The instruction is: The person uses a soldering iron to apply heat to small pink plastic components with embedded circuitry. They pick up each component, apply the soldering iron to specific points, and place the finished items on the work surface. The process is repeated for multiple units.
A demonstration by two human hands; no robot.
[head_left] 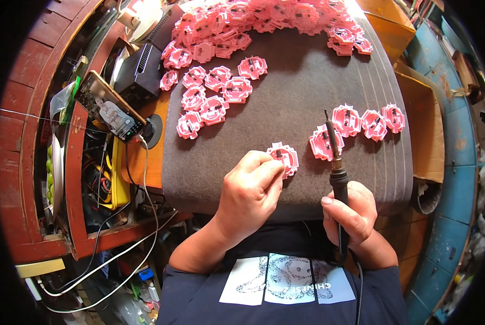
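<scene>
Near the front edge of the cloth-covered table, my left hand (253,187) has its fingers pinched at a pink plastic part (287,158) with a small dark piece inside it. Whether something thin is also between those fingertips is hidden. My right hand (356,212) is wrapped round the black handle of a soldering iron (339,179), whose metal tip points up and away from me. Behind the iron's shaft lies another pink part (319,143), partly covered by it. More such parts sit just to the right, one of them the pink part (374,124).
A large heap of pink parts (264,16) covers the table's far end, with a loose group (214,110) left of centre. On the left stand a phone (112,111) with a charging cable and a black box (139,69). Cardboard boxes (424,130) flank the right side. Cables (128,265) hang at lower left.
</scene>
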